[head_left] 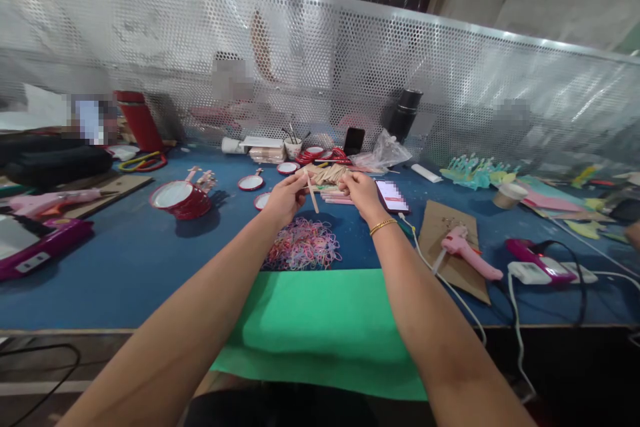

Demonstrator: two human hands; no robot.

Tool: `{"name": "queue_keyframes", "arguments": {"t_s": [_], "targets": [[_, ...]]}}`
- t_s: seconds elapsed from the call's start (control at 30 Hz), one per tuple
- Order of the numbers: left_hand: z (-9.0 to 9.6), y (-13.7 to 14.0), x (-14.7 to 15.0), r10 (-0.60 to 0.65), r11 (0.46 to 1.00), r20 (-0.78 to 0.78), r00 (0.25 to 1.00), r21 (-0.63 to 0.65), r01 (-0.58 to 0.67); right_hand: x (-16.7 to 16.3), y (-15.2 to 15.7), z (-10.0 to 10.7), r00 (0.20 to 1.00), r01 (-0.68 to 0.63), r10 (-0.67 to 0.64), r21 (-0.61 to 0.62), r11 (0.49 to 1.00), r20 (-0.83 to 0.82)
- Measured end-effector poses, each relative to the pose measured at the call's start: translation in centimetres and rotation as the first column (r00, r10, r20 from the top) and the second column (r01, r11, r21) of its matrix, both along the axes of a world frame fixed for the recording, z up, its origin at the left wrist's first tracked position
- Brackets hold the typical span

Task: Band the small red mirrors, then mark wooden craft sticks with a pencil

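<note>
Both hands are working over the middle of the bench (125, 267): the left hand (285, 199) is pinching one wooden stick (313, 195), the right hand (361, 192) is closing on the stick bundle (331, 174). Assembly seems barely begun; the rubber bands (303, 245) are lying unused toward the near edge.

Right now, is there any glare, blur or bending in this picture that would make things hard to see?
Head view: the perforated metal screen bows like a fisheye and shines with glare on its right; patches behind it are blurred out; the hands and wooden sticks are small but sharp; soft shadows sit under the red tins.
</note>
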State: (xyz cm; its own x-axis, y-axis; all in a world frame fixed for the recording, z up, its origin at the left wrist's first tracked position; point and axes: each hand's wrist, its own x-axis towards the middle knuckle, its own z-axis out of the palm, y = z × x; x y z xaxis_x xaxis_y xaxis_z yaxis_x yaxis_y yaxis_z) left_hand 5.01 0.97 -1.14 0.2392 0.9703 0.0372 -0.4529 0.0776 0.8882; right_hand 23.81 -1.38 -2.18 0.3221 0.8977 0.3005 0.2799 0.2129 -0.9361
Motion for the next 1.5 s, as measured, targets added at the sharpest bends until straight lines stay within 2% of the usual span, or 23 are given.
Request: {"name": "queue_keyframes", "arguments": {"t_s": [0.13,0.23,0.4,0.6,0.77,0.9,1.13,1.5], "targets": [[-0.1,0.1,-0.1,-0.001,1.0,-0.013,1.0,0.014,0.002,0.5,0.0,0.2,0.996,0.035,-0.033,-0.018,0.999,0.078],[0.1,-0.1,-0.1,0.018,1.0,-0.017,1.0,0.012,-0.018,1.0,-0.3,0.5,0.969,0.069,-0.062,-0.018,0.997,0.238],[0.2,0.0,-0.2,0.112,0.994,-0.042,0.993,-0.005,-0.112,1.4,-0.9,0.6,0.796,0.14,-0.093,-0.031,0.99,0.598],[0.1,0.5,-0.6,0.235,0.971,-0.086,0.968,-0.031,-0.239,0.9,-1.4,-0.1,0.64,0.17,-0.01,-0.129,0.977,0.768],[0.2,0.4,-0.7,0.254,0.966,-0.071,0.965,-0.033,-0.257,0.5,-1.3,-0.3,0.545,0.196,0.06,-0.197,0.961,0.836],[0.2,0.3,-0.6,0.254,0.964,-0.095,0.963,-0.059,-0.26,0.5,-1.0,-0.6,0.511,0.185,0.102,-0.225,0.956,0.853],[0.1,0.1,-0.5,0.223,0.971,-0.132,0.966,-0.057,-0.232,0.5,-0.8,-0.9,0.499,0.175,0.125,-0.241,0.955,0.858],[0.4,-0.3,-0.3,0.202,0.971,-0.132,0.97,-0.1,-0.216,-0.3,-1.5,0.2,0.499,0.128,0.2,-0.3,0.945,0.843]]}}
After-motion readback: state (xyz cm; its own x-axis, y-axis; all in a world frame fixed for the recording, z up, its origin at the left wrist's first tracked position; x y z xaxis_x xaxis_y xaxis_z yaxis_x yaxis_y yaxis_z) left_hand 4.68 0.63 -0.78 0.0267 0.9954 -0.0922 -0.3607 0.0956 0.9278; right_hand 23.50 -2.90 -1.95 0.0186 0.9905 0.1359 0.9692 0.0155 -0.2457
